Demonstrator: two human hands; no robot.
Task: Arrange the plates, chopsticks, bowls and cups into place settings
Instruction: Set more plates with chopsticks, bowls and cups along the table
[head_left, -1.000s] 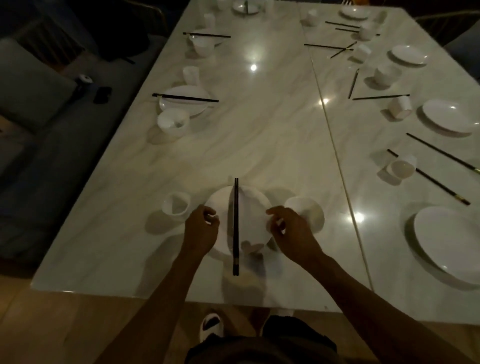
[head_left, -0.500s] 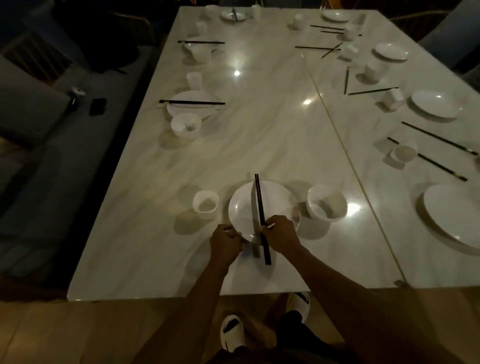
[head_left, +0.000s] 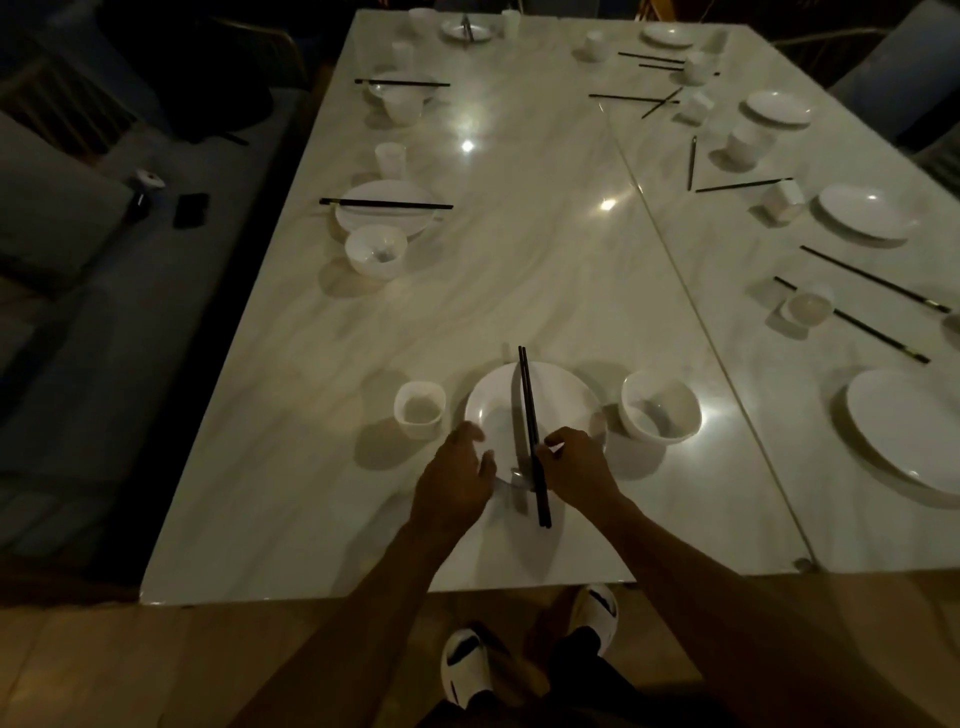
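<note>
A white plate (head_left: 493, 410) sits near the table's front edge, between a small white cup (head_left: 420, 409) on its left and a white bowl (head_left: 661, 414) on its right. A pair of black chopsticks (head_left: 527, 400) lies across the plate, pointing away from me, with its near end hanging past the rim. My right hand (head_left: 576, 467) pinches the chopsticks near that end. My left hand (head_left: 456, 480) hovers at the plate's near-left rim, fingers loosely spread and holding nothing.
The marble table (head_left: 519, 260) carries set places along its left side: a plate with chopsticks (head_left: 387, 205), a bowl (head_left: 375, 252) and a cup (head_left: 390, 160). Loose plates, cups and chopsticks (head_left: 852, 319) are scattered on the right half. A large plate (head_left: 909, 436) lies at the right.
My left hand has let go of the plate's rim and opened. My right hand stays on the chopsticks, which now lie slightly slanted. The camera has pulled back from the table.
</note>
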